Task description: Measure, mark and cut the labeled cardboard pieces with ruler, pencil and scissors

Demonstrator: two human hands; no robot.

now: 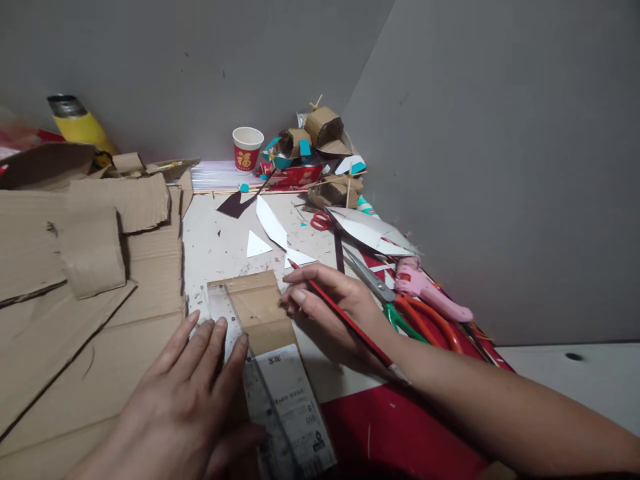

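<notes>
A small brown cardboard strip [257,308] lies on the worktop [215,247]. The left hand [185,393], fingers spread, presses a clear plastic ruler [250,373] across it. The right hand [325,300] pinches a thin red pencil [350,323], fingertips on the strip's edge. This looks like marking; drawing needs the ruler steady.

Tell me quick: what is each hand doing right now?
Left hand: open, fingers flat, pressing a clear ruler onto the cardboard strip.
Right hand: closed on a red pencil, tip near the strip.
</notes>
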